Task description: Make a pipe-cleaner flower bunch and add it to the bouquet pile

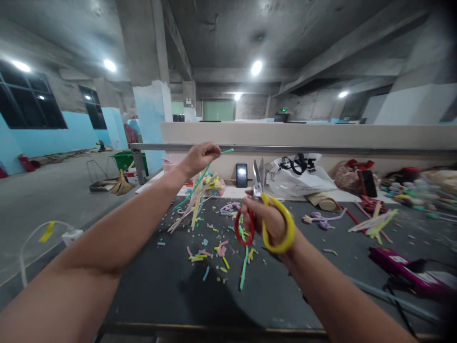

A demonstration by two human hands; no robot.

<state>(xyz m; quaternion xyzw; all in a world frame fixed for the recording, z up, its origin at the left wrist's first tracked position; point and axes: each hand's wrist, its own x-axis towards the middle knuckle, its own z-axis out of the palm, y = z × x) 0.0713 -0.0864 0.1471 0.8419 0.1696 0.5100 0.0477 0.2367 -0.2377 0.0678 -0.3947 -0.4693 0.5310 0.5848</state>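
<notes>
My left hand (204, 156) is raised above the far left of the table, its fingers pinched on a green pipe cleaner (226, 151). One end sticks out to the right, and the rest hangs down toward a bundle of pale pipe cleaners (195, 209). My right hand (267, 216) holds scissors (257, 181) with one red and one yellow handle loop. Their blades point up and stand slightly apart, with nothing between them. Below, cut fuzzy bits (222, 250) in several colours and a light green strip (244, 271) lie on the dark table.
A phone (242, 175) leans upright at the back, beside a white plastic bag (298, 176). To the right are a purple twisted piece (323, 218), a pale pipe-cleaner bundle (376, 221) and a magenta tool (400, 267) with a cord. A metal rail (303, 149) runs behind.
</notes>
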